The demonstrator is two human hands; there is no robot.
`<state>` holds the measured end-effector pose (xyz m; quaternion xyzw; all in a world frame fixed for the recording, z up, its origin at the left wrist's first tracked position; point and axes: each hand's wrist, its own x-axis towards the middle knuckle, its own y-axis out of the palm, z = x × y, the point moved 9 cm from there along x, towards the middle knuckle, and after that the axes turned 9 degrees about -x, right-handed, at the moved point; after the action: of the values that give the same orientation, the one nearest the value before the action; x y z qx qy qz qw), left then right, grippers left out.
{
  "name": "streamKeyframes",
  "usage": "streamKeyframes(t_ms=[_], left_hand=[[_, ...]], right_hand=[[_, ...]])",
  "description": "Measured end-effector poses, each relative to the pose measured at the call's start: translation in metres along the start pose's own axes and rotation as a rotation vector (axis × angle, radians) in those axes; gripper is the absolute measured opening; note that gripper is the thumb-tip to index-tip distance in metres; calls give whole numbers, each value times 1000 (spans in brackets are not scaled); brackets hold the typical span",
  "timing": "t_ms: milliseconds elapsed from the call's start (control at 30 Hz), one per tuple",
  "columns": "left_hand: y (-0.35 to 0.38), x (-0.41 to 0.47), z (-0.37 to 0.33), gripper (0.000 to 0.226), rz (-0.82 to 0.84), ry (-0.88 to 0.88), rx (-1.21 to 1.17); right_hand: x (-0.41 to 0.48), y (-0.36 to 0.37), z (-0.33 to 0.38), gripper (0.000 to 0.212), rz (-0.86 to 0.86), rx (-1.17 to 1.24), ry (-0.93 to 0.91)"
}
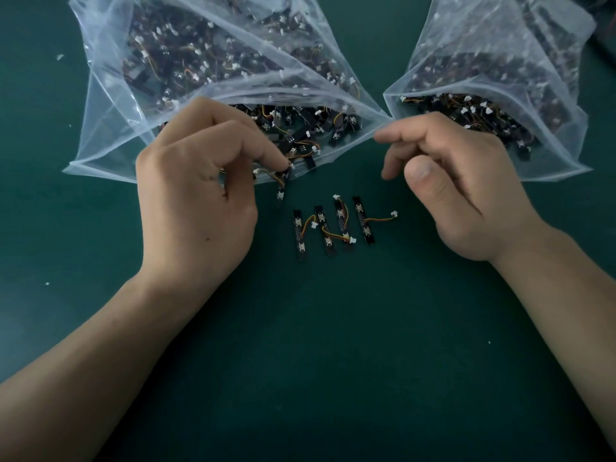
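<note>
Inspector: Position of the left hand [196, 195]?

Recorder: At the open mouth of the left bag [100, 151]. Thumb and forefinger pinch a wired board [284, 176], a small black piece with orange and yellow leads. Its white plug [280, 195] hangs below the fingertips, over the green mat [333, 345]. The remaining fingers are curled in.

Inspector: Is that board clear of the bag?

Recorder: It sits at the bag's lower lip, beside the loose pieces lying in the opening. Whether it touches the plastic cannot be told.

Inspector: Right hand [460, 185]?

Recorder: Holding nothing. Fingers loosely bent, thumb lying in front of them. The forefinger tip is just beside the right corner of the left bag; contact not confirmed. The hand is in front of the mouth of the right bag [566, 161], also open and filled with similar parts.

Inspector: Items laid out?

Recorder: One row of four boards [324, 230] on the mat, between the two hands. They lie close together, long sides roughly parallel, all slightly tilted. Each has a short lead ending in a white plug. The rightmost lead [380, 219] runs out toward the right hand. The row lies near the pinched board but apart from it.
</note>
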<state>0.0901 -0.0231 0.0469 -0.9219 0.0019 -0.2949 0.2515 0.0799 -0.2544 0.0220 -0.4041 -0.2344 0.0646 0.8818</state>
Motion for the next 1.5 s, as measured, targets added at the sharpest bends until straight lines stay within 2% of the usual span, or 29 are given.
streamKeyframes(t_ms=[133, 267, 333, 400, 500, 600, 667, 900, 1167, 1267, 1333, 1433, 1500], left_hand=[[1, -3, -15, 45, 1, 146, -51], [14, -14, -32, 40, 104, 293, -191], [19, -16, -36, 37, 147, 296, -271], [21, -15, -34, 38, 165, 221, -407], [26, -13, -17, 35, 159, 5, -706], [37, -11, -2, 29, 191, -225, -1014], [42, -12, 3, 31, 217, -319, -1104], [52, -16, -3, 30, 366, -325, -1090], [50, -13, 4, 33, 337, -386, -1152], [49, -12, 7, 24, 323, -432, -1161], [43, -11, 6, 17, 292, -399, -1013], [27, -8, -4, 15, 214, -201, -579], [23, -9, -10, 10, 207, -140, -439]], right_hand=[[-1, -2, -1, 39, -25, -14, 16], [-1, -4, 8, 30, -88, -33, -18], [-1, 1, 20, 36, -69, -59, -71], [-2, 11, 32, 48, -20, -128, -129], [-3, 21, 46, 55, -19, -183, -193], [-2, 20, 52, 37, -61, -237, -243], [-2, 18, 56, 30, -81, -283, -274], [-6, 17, 65, 36, -160, -254, -266], [-6, 15, 60, 20, -177, -147, -251], [-6, 10, 60, 18, -196, -131, -245], [-7, 11, 60, 18, -193, -179, -243], [-8, 12, 63, 20, -201, -264, -248], [-8, 13, 67, 21, -204, -288, -266]])
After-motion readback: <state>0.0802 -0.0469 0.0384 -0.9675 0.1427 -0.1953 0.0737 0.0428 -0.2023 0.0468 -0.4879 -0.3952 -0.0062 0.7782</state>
